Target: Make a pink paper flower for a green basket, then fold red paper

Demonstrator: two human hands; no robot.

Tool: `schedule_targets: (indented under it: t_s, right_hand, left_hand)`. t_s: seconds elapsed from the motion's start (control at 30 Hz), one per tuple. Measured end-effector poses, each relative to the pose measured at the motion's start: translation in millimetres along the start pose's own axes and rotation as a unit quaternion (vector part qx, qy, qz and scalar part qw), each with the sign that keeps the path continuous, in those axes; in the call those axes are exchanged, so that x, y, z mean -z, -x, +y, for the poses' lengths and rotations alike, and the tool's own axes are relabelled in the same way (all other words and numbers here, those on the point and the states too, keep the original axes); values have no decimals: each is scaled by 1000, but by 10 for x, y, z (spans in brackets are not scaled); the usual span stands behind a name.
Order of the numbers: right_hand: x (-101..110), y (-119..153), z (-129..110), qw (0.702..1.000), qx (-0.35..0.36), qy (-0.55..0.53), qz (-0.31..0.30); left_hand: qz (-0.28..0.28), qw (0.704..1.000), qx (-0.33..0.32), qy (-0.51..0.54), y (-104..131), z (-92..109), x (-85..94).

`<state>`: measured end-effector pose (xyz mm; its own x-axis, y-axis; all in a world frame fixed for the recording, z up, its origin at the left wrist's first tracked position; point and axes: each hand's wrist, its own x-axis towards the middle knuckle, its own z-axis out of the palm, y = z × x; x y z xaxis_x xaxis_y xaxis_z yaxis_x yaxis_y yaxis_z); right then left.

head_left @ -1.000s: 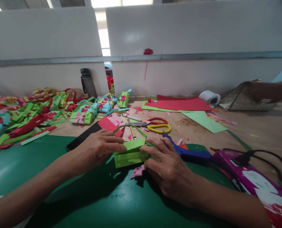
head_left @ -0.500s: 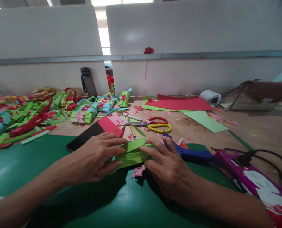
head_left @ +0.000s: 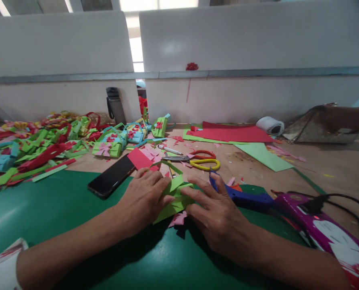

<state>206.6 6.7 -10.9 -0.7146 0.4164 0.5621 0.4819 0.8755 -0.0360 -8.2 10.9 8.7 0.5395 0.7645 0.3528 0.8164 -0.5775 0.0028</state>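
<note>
Between my two hands, low over the green mat (head_left: 155, 257), is a folded light-green paper piece (head_left: 173, 206) with a strip arching above its far side. My left hand (head_left: 147, 197) grips its left part, thumb in front and fingers over the top. Fingers of my right hand (head_left: 215, 209) press on its right end. A pink paper bow (head_left: 178, 218) sticks out below the piece, near my right fingertips. Just behind my right hand is the blue glue gun (head_left: 248, 199), partly covered by its fingers. Red card (head_left: 140, 159) lies beyond my left hand.
A black phone (head_left: 113, 177) lies left of my hands. Scissors (head_left: 205, 160) and a pen (head_left: 170, 150) are beyond them. Finished-looking paper bags (head_left: 108, 148) and a strip pile fill the left. At right are a purple power strip (head_left: 315, 221), cables and a handbag (head_left: 324, 125).
My left hand has moved right and closed in over the green piece, hiding more of its left side. More of the phone shows. The whole view has shifted slightly.
</note>
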Motion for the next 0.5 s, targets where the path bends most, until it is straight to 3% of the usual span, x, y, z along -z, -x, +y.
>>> schedule_targets:
  t_s: [0.17,0.37,0.5]
  right_hand:
    - [0,14,-1,1000,0,1,-5]
    - [-3,22,0,1000,2,7,9]
    - [10,17,-8,1000,-7,5,20]
  left_hand:
    - [19,999,16,37,2,-11,-49]
    - [89,994,-58,41,34,-25,-85]
    - [103,990,-85,48,52,-44,-86]
